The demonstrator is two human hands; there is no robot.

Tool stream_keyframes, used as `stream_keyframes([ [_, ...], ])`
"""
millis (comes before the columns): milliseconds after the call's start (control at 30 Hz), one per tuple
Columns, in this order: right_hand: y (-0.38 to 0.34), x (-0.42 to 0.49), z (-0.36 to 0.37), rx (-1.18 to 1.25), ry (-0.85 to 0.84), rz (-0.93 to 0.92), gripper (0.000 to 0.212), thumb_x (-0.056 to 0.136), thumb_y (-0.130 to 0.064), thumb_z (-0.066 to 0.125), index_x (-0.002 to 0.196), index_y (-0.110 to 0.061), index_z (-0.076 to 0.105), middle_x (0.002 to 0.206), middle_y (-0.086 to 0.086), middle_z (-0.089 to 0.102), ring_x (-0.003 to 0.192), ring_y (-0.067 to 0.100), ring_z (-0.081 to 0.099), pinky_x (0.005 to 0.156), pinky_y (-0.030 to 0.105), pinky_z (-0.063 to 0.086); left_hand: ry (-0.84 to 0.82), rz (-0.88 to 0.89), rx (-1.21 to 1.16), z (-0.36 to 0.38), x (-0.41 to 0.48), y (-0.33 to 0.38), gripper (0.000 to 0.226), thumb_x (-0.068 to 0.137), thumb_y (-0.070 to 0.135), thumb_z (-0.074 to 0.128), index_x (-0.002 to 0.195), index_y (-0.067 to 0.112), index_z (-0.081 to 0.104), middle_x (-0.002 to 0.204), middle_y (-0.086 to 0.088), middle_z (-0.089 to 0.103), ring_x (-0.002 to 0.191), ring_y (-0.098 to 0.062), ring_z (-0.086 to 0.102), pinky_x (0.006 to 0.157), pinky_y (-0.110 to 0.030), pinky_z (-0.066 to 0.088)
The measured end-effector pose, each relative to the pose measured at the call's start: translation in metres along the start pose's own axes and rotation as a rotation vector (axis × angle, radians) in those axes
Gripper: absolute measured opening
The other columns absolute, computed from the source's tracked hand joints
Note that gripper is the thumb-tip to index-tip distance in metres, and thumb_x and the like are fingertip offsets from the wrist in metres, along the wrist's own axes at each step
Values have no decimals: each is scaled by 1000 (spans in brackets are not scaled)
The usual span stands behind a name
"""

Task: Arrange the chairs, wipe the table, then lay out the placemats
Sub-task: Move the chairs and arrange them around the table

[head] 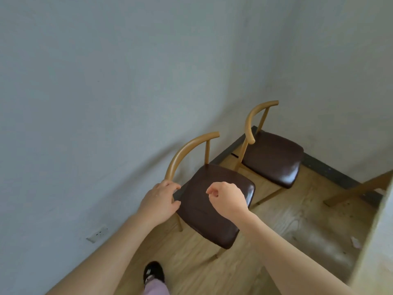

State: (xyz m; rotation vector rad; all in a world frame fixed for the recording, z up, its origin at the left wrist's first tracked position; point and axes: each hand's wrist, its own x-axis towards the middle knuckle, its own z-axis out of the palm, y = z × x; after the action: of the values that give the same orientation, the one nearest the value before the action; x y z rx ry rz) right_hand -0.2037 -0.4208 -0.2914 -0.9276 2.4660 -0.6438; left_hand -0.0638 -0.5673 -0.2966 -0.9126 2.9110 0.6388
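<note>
2 chairs on wood-grain floor (280, 222) by a matte grey wall (106, 103): near chair (202, 222) and far chair (274, 158), curved tan wooden rails, glossy dark-brown padded seats. Left hand (159, 201) curled over near chair's rail end, thumb at seat edge, forearm outstretched. Right hand (227, 199) loosely curled, holding nothing, hovering above seat

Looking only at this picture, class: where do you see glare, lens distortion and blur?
Head view: glare on the far chair's seat, fainter on the near chair's seat; head view: wide-angle bending bows the wall and skirting; head view: the pale surface at the right edge is blurred.
</note>
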Motion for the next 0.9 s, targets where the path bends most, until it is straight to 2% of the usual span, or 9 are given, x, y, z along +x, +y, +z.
stream_keyframes([
  [200,-10,69,5,16,26,127,27,95,-17,50,113,-26,67,106,-4,69,91,14,64,73,20,51,-100,39,4,-9,89,-27,46,88,34,59,133,30,46,138,6,42,114,-12,51,93,-28,48],
  [433,-35,153,19,-6,9,268,30,95,-18,47,117,-25,66,113,-2,68,101,18,63,87,31,55,-199,61,-57,-20,192,-63,55,90,26,60,140,26,38,139,2,43,109,-17,57,82,-26,53],
  [567,-46,186,35,17,10,324,31,95,-18,47,118,-26,65,112,-3,68,100,18,63,85,31,54,-318,1,-83,-6,240,-88,71,88,28,64,147,27,24,143,-3,39,109,-22,59,80,-30,55],
  [667,-44,197,50,29,-28,369,30,95,-18,47,119,-25,65,113,-2,68,101,19,63,86,31,54,-422,-91,-113,18,265,-101,79,87,28,65,148,28,16,141,-7,40,99,-24,63,70,-29,55],
  [733,-39,201,60,32,-59,395,31,95,-17,47,119,-25,64,113,-1,68,102,20,63,87,32,54,-482,-127,-120,35,275,-108,84,86,28,65,149,29,10,138,-10,42,96,-25,64,69,-30,55],
  [900,-27,210,77,57,-125,445,32,95,-16,46,119,-25,65,112,0,68,100,22,63,86,33,54,-569,-218,-174,70,301,-122,84,86,32,66,148,26,10,132,-8,49,94,-25,64,68,-32,56],
])
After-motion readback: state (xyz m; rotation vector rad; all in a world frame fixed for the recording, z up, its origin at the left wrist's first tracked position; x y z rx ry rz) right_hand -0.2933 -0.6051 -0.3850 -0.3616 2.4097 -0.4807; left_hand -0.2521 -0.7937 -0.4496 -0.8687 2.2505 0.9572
